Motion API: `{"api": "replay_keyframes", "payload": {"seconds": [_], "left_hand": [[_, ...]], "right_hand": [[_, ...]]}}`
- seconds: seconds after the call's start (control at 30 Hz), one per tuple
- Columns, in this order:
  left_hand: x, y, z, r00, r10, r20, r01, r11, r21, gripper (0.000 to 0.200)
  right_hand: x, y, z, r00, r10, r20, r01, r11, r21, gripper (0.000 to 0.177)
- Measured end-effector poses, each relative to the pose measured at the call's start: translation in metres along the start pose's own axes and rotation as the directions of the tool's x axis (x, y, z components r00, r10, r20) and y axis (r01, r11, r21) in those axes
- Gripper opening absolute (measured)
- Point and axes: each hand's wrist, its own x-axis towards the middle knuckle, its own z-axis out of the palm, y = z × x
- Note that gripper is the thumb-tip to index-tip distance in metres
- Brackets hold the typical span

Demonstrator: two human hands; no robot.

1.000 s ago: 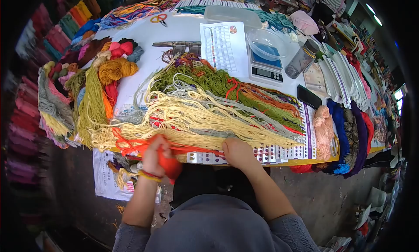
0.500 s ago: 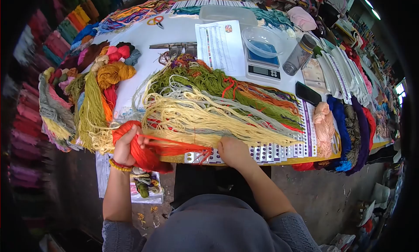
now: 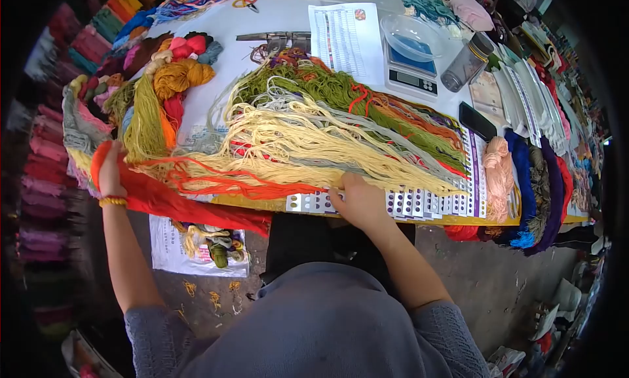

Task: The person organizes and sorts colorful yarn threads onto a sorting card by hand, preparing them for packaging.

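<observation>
At the table's left end, my left hand (image 3: pixel 109 173) is closed round one end of a red skein of thread (image 3: pixel 177 196), which stretches rightward and sags over the front edge. Orange-red strands (image 3: pixel 242 185) run across the table front to my right hand (image 3: pixel 362 200), whose fingers are bent round their ends; the exact pinch is partly hidden. Under and behind them lie cream threads (image 3: pixel 295 142), fanned out and narrowing to the right. Green threads (image 3: pixel 301 83) and grey ones lie behind the cream. Punched cards (image 3: pixel 419 204) line the front edge beside my right hand.
Bundled skeins (image 3: pixel 180 76) are heaped at the left. Farther back are a printed sheet (image 3: pixel 347 40), a kitchen scale (image 3: pixel 411 80) with a clear bowl, a jar (image 3: pixel 466 62) and a phone (image 3: pixel 477 120). A peach skein (image 3: pixel 498 178) hangs at the right edge.
My left hand has moved far left with the red skein, drawing it out long. Orange-red strands now spread across the cream threads. My right hand stays near the front edge. The view has shifted.
</observation>
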Motion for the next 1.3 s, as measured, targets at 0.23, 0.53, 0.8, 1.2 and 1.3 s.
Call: {"api": "replay_keyframes", "payload": {"seconds": [0.23, 0.53, 0.8, 1.2, 1.3], "left_hand": [[-0.166, -0.014, 0.067, 0.720, -0.107, 0.685, 0.116, 0.993, 0.033, 0.033], [-0.259, -0.042, 0.128, 0.352, -0.098, 0.931, 0.684, 0.706, -0.184, 0.047], [-0.268, -0.047, 0.149, 0.219, 0.003, 0.976, 0.693, 0.703, -0.157, 0.057], [-0.270, -0.043, 0.146, 0.444, -0.070, 0.893, 0.636, 0.727, -0.259, 0.036], [-0.277, -0.042, 0.148, 0.542, -0.050, 0.839, 0.523, 0.801, -0.290, 0.036]], "right_hand": [[-0.012, -0.017, 0.010, 0.978, -0.164, -0.128, 0.159, 0.986, -0.045, 0.036], [-0.033, -0.046, -0.035, 0.958, -0.276, 0.075, 0.148, 0.703, 0.695, 0.019], [-0.050, -0.041, -0.022, 0.978, -0.158, 0.134, -0.081, 0.303, 0.949, 0.011], [-0.057, -0.042, -0.020, 0.970, -0.099, 0.223, -0.178, 0.337, 0.924, 0.011], [-0.060, -0.039, -0.013, 0.981, -0.126, 0.147, -0.074, 0.455, 0.887, 0.011]]}}
